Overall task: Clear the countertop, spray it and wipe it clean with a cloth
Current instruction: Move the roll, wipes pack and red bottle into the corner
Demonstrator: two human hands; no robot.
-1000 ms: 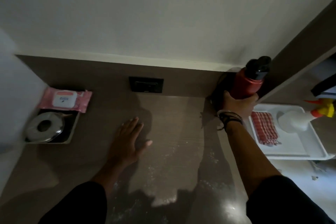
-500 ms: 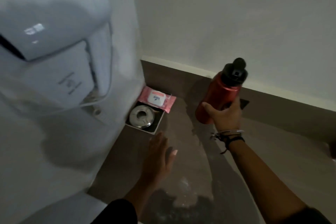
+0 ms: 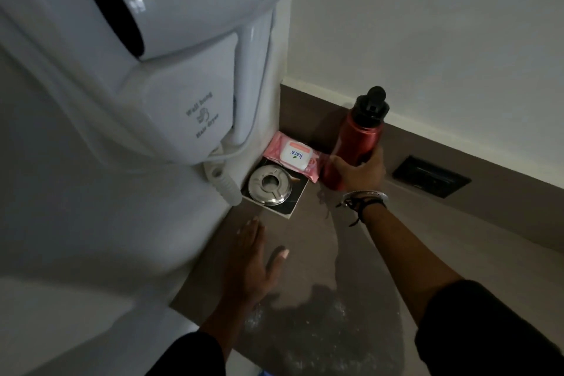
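My right hand (image 3: pixel 360 172) grips the lower body of a red metal bottle (image 3: pixel 354 137) with a black cap, held upright at the back of the brown countertop (image 3: pixel 381 268), right next to a pink wet-wipes pack (image 3: pixel 293 159). My left hand (image 3: pixel 248 262) lies flat on the countertop with fingers spread, holding nothing. Whether the bottle's base touches the counter is hidden by my hand. White dusty specks lie on the counter near its front edge.
A round metal ashtray (image 3: pixel 268 186) sits on a dark square card in the back left corner. A white wall-hung hair dryer (image 3: pixel 137 49) juts out over the left side. A black socket plate (image 3: pixel 432 177) is set in the brown backsplash.
My right hand has carried the red bottle from the far right end of the counter to the left, down beside the wipes pack. My view has swung left; the left hand stays flat.
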